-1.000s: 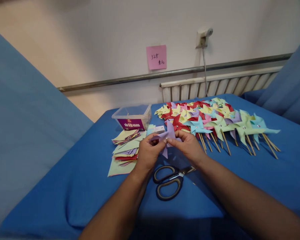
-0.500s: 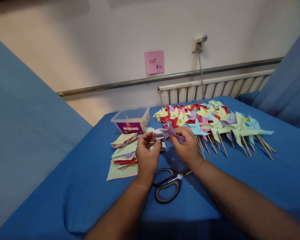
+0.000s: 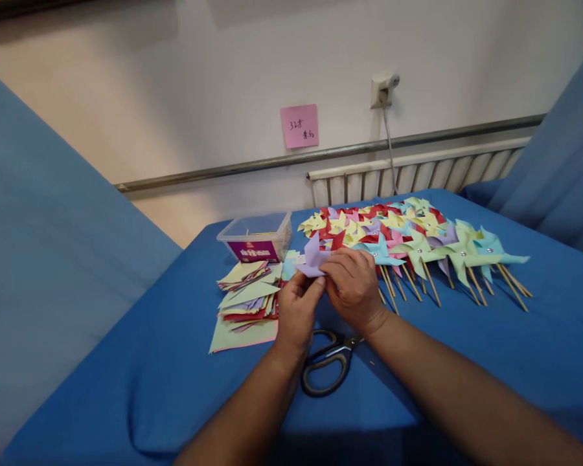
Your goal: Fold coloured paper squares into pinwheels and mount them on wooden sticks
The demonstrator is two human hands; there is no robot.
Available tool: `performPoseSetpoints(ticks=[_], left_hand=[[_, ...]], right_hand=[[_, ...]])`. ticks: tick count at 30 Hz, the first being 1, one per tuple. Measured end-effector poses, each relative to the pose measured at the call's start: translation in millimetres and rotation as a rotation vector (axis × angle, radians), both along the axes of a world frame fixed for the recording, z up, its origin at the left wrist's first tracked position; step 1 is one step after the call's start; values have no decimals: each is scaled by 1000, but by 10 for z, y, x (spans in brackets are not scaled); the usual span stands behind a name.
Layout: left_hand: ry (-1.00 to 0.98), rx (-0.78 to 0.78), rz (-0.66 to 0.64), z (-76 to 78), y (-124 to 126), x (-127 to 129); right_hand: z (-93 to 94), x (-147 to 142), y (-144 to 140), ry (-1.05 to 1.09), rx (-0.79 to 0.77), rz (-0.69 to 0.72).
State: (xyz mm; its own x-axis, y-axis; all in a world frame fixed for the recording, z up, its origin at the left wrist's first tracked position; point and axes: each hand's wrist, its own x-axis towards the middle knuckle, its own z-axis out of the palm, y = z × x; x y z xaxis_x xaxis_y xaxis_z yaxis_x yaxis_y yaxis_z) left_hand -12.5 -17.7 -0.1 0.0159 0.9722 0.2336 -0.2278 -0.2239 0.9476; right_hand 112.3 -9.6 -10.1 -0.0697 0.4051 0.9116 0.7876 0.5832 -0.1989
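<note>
Both hands, left hand (image 3: pixel 297 309) and right hand (image 3: pixel 352 288), pinch a purple paper pinwheel (image 3: pixel 313 257) with closed fingers. Scissors (image 3: pixel 328 366) lie below on the blue counter (image 3: pixel 466 323), a paper stack (image 3: pixel 245 298) at left.

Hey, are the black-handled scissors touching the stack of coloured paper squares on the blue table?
Apart. The head view shows bare blue cloth between the black-handled scissors and the nearest edge of the stack of coloured paper squares.
</note>
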Motion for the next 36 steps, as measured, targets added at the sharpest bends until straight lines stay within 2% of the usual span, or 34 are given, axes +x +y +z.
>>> performPoseSetpoints(ticks=[4, 9, 14, 19, 23, 26, 28, 30, 33, 35, 36], left_hand=[[-116, -65, -22, -9, 26, -5], [-270, -176, 55, 16, 104, -19], [-279, -204, 123, 14, 184, -95], [-247, -301, 133, -23, 216, -170], [-220, -337, 135, -13, 208, -206], [-191, -366, 105, -17, 203, -225], [-170, -392, 65, -35, 195, -228], [-132, -436, 31, -58, 177, -223], [-45, -491, -37, -99, 137, -205], [-8, -517, -92, -128, 114, -196], [-3, -521, -117, -143, 107, -194]], right_hand=[[15, -30, -40, -43, -66, -4], [15, -78, -105, -122, -188, 49], [17, -135, -170, -163, -272, 88], [10, -152, -221, -170, -323, 120], [12, -116, -313, -104, -286, 175], [154, -100, -276, 69, -158, 245], [346, -138, -83, 152, -99, 277], [578, -240, 270, 127, -144, 294], [871, -521, 963, -38, -466, 217], [967, -757, 1396, -195, -712, 162], [981, -874, 1577, -231, -781, 163]])
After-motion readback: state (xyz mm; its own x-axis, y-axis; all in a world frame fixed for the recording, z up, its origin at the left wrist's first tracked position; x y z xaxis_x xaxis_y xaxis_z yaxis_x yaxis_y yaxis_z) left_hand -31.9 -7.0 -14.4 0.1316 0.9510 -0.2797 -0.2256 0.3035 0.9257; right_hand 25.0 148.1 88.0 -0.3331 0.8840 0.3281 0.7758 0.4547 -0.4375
